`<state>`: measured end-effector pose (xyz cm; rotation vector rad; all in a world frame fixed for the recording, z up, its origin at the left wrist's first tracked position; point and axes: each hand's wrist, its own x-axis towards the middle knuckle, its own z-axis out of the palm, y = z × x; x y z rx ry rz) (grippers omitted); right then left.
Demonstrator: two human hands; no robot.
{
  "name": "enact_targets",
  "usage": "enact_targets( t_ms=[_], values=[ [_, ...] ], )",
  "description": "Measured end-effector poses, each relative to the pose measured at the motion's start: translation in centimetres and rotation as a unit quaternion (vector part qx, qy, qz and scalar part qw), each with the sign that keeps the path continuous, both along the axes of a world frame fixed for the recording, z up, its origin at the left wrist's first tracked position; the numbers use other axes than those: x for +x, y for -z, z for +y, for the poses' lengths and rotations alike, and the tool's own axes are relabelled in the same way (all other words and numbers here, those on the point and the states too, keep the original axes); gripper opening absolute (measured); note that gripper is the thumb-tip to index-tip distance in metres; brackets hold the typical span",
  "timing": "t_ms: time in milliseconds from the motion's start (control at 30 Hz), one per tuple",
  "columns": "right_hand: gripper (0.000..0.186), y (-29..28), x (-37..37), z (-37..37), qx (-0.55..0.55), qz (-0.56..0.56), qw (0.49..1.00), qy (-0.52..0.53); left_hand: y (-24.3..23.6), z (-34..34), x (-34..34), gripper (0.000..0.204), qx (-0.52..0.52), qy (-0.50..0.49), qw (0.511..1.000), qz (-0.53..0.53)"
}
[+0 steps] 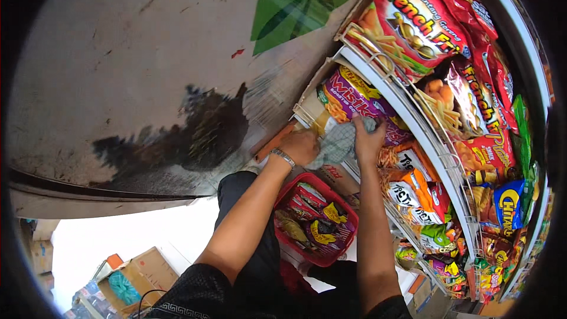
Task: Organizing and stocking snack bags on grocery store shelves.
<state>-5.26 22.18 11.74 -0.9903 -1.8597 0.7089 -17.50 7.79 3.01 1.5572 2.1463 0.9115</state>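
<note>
— What's the cloth point(338, 143) like, the one under both hands?
— Soft woven fabric, matt, grey-green with a faint check.
— And the snack bags point(413, 20)?
— Glossy plastic film, crinkled and shiny.
— The shelf rails point(440, 159)?
— White coated wire, smooth.
— The basket point(348, 207)?
— Red hard plastic, slightly glossy.
— The wristband point(284, 157)?
— Metal links, bright.
— The boxes point(150, 269) lower left?
— Plain brown cardboard, matt.

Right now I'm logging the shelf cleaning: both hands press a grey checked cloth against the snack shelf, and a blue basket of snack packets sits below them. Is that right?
Not quite: the basket is red, not blue. The head view shows it below the hands, filled with snack packets. The rest holds: left hand and right hand both press the grey checked cloth against the snack shelf.
</note>
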Motion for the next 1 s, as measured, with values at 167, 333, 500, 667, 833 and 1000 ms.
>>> enact_targets(
  t_ms=[167, 333, 500, 667, 833, 1000],
  values=[
    [0.063, -0.7, -0.5, -0.4, -0.033, 0.034, 0.999, -0.011, -4.3, -1.3, -0.1, 0.031, 0.039, -0.018, 0.996, -0.082],
    [0.044, 0.1, 0.2, 0.3, -0.078, 0.08, 0.994, -0.005, -5.7, -1.4, 0.0, 0.034, 0.033, -0.036, 0.993, -0.107],
    [0.032, 2.1, 1.8, 0.1, -0.022, 0.075, 0.997, 0.0, -4.4, -1.5, 0.2, 0.039, -0.024, -0.034, 0.994, -0.1],
    [0.027, 0.3, 3.8, -2.7, -0.052, 0.099, 0.993, -0.028, -2.1, -1.3, -0.1, 0.039, -0.042, -0.007, 0.998, -0.041],
    [0.029, -1.2, 6.2, -4.2, 0.021, 0.087, 0.996, -0.007, -2.5, -1.3, -0.4, 0.036, -0.126, 0.009, 0.992, -0.013],
    [0.029, -3.7, 10.0, -6.1, 0.045, 0.084, 0.995, 0.013, -5.6, -1.1, 0.3, 0.026, -0.086, -0.085, 0.993, -0.007]
  ],
)
